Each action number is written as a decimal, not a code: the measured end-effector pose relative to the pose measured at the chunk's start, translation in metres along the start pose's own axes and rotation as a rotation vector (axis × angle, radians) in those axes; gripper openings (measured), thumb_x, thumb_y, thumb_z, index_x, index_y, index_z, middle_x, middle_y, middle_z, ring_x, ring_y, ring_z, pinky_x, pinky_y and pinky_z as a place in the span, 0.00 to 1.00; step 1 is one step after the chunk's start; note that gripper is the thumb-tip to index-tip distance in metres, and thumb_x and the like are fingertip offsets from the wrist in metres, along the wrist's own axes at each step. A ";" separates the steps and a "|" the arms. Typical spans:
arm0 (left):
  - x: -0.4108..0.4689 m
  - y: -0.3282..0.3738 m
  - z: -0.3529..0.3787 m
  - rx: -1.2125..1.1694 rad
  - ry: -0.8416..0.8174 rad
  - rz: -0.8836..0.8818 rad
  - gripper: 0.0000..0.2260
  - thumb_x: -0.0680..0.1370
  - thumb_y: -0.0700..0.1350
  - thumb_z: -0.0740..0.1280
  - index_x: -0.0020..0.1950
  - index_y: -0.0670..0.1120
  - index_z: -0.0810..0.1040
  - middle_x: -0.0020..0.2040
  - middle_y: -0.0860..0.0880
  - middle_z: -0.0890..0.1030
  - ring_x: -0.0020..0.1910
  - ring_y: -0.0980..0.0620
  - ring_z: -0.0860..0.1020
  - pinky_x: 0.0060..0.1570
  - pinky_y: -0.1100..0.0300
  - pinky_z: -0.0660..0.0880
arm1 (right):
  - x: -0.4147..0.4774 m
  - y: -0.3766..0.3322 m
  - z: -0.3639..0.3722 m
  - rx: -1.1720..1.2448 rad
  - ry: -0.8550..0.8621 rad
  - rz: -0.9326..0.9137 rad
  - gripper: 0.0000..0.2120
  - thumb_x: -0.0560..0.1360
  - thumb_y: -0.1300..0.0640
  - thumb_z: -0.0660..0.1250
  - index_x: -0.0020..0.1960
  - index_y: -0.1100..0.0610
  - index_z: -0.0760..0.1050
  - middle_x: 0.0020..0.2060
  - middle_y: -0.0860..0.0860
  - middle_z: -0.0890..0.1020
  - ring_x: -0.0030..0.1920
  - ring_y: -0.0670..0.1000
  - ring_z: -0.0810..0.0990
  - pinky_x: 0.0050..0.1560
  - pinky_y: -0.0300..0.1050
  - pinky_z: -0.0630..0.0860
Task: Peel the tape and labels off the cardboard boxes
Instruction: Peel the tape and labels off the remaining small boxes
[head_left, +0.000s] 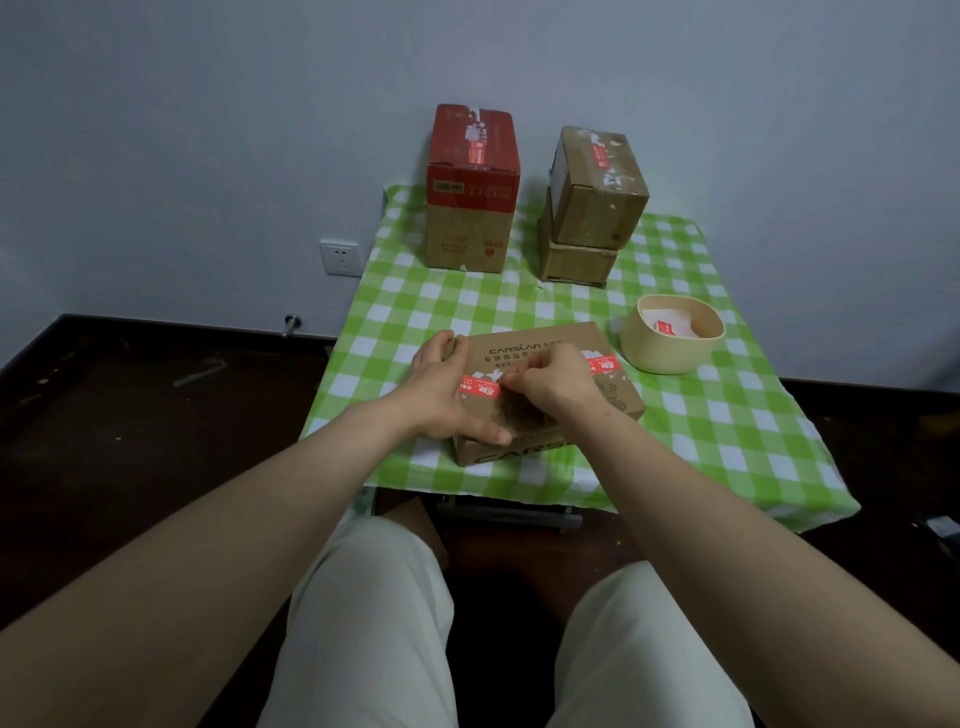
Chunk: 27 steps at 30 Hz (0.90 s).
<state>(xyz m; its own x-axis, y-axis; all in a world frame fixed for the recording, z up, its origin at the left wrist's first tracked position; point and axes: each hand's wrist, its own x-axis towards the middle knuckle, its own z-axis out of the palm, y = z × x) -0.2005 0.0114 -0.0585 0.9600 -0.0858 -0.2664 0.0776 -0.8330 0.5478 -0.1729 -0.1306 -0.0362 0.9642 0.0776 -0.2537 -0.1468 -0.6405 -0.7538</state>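
Observation:
A flat brown cardboard box (545, 340) printed CARSLAN lies near the front of the table. A strip of red and white tape (480, 389) crosses its top, with torn white remnants around it. My left hand (447, 387) grips the box's left end, fingers curled over the far edge and thumb along the front. My right hand (553, 382) sits over the middle of the lid, its fingertips pinching the tape near the strip's torn edge. More red tape (602, 364) shows to the right of that hand.
A tall red and brown box (472, 208) stands at the back left. Two stacked brown boxes (595, 208) with tape remnants stand at the back right. A beige bowl (670, 348) holding peeled scraps sits right of the flat box. A green checked cloth (727, 415) covers the table.

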 end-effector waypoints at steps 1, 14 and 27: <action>0.000 0.000 0.000 0.000 -0.001 -0.003 0.59 0.62 0.60 0.76 0.77 0.44 0.39 0.76 0.49 0.40 0.76 0.48 0.42 0.74 0.57 0.47 | 0.001 0.001 0.000 0.011 0.016 -0.002 0.06 0.73 0.60 0.69 0.45 0.63 0.80 0.41 0.55 0.81 0.43 0.52 0.78 0.46 0.45 0.77; -0.007 -0.010 0.007 -0.397 0.032 -0.168 0.59 0.60 0.59 0.78 0.77 0.47 0.43 0.77 0.48 0.42 0.76 0.46 0.47 0.75 0.49 0.51 | -0.001 0.018 -0.012 0.219 0.024 -0.030 0.03 0.75 0.60 0.67 0.46 0.56 0.79 0.41 0.51 0.81 0.41 0.49 0.80 0.44 0.43 0.79; -0.015 0.028 0.017 -1.107 0.240 -0.235 0.39 0.62 0.39 0.77 0.70 0.51 0.64 0.58 0.45 0.79 0.54 0.45 0.80 0.55 0.49 0.77 | -0.014 0.021 -0.017 0.301 0.047 -0.166 0.16 0.76 0.58 0.65 0.64 0.56 0.73 0.52 0.48 0.77 0.55 0.48 0.75 0.57 0.41 0.72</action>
<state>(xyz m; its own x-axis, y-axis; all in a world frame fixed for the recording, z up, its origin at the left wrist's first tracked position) -0.2173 -0.0197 -0.0526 0.9078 0.2126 -0.3614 0.3403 0.1302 0.9313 -0.1860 -0.1580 -0.0382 0.9884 0.1223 -0.0903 -0.0395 -0.3671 -0.9293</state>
